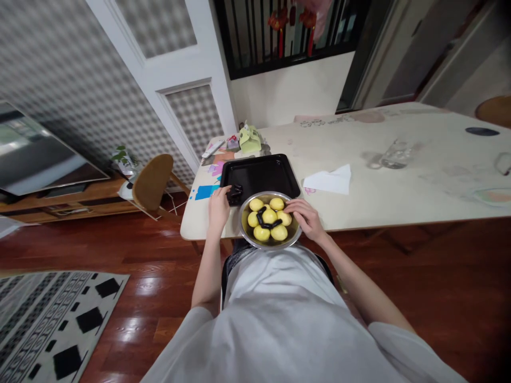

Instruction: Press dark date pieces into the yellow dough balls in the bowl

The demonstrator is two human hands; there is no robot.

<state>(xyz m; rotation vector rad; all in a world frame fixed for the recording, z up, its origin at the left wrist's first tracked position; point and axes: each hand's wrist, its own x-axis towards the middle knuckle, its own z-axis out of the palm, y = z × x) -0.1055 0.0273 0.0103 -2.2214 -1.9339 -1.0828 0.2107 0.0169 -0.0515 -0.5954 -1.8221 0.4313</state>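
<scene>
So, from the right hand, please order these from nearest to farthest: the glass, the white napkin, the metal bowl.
1. Metal bowl: touching the right hand, at its left.
2. White napkin: on the table, just beyond the hand.
3. Glass: farther back, to the right.

Single head-worn view, looking steeply down over torso, table (399,175) edge near, wide-angle

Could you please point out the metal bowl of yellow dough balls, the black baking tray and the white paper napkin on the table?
metal bowl (246,236): head view, on its left rim.
black baking tray (263,175): head view, on its bare floor.
white paper napkin (329,181): head view, on its middle.
</scene>
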